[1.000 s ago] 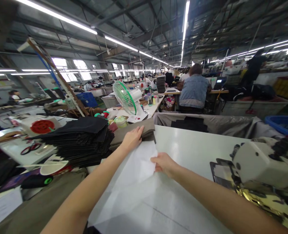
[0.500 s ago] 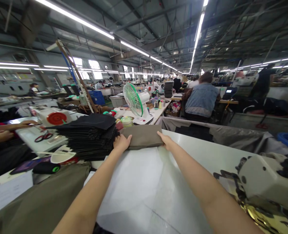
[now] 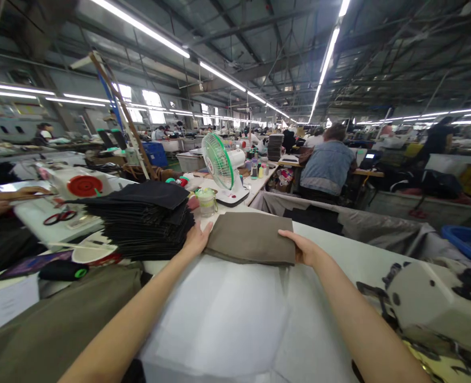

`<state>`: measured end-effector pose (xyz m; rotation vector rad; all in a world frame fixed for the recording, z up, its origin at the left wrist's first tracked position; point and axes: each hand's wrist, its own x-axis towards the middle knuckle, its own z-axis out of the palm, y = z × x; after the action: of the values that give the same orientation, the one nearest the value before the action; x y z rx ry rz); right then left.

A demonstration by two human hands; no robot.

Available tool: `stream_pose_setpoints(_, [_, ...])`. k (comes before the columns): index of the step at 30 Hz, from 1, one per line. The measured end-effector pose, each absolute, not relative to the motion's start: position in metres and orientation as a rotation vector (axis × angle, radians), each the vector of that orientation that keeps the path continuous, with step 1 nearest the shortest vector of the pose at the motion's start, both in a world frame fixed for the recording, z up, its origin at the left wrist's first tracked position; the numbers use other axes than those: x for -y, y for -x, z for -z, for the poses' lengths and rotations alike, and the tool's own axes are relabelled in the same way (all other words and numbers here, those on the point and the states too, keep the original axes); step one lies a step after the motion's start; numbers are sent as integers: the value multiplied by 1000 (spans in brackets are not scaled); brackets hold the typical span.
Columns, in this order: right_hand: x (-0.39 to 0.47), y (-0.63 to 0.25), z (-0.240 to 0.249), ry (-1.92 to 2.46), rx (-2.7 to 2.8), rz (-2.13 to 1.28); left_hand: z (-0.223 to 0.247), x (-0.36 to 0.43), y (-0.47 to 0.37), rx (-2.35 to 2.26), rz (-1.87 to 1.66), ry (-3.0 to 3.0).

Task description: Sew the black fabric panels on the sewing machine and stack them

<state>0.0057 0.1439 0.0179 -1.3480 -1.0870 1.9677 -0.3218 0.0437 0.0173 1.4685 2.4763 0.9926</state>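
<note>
A folded stack of olive-brown fabric (image 3: 253,238) lies between my two hands at the far end of a translucent white sheet (image 3: 223,314). My left hand (image 3: 197,239) is at the stack's left edge, beside the tall pile of black fabric pieces (image 3: 143,221). My right hand (image 3: 301,247) grips the right edge, its thumb on top and the other fingers partly hidden at the side and below.
Behind the stack are a jar (image 3: 207,202) and a green-rimmed fan (image 3: 219,162). A sewing machine (image 3: 430,300) stands at the right. More olive cloth (image 3: 67,319), a black thread cone (image 3: 62,270) and another person's arm (image 3: 9,197) are at the left.
The olive-brown stack appears larger and lower in view, its right edge shifted right. My right hand has moved right and down with that edge, and my left hand stays at the left edge.
</note>
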Motion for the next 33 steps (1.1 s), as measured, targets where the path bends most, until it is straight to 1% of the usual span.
stream_pose_setpoints(5, [-145,-5,-22,1391,1069,-1976,11,-15,295,-2363,-1207,-1434])
stream_pose_setpoints(11, [-160,-30,-29,1460,1059,-1908,10,6,294,-2158,-1227,-1472])
stream_pose_setpoints(14, [-162,-44,-29,1478,1048,-1870,2,-10,294,-2101,-1183,-1390])
stream_pose_setpoints(17, [-161,-46,-27,1448,1042,-1850,-10,-46,288,-2033,-1110,-1247])
stream_pose_setpoints(21, [-155,-35,-20,1332,1045,-1808,-26,-92,283,-1936,-1023,-1111])
stream_pose_setpoints(25, [-143,-32,-10,1163,1067,-1697,-39,-107,285,-1810,-987,-1120])
stream_pose_setpoints(27, [-137,-38,-10,1054,1087,-1615,-43,-102,286,-1708,-1042,-1181])
stream_pose_setpoints(33, [-125,-59,-23,790,1255,-1335,-48,-69,279,-1391,-1398,-1410])
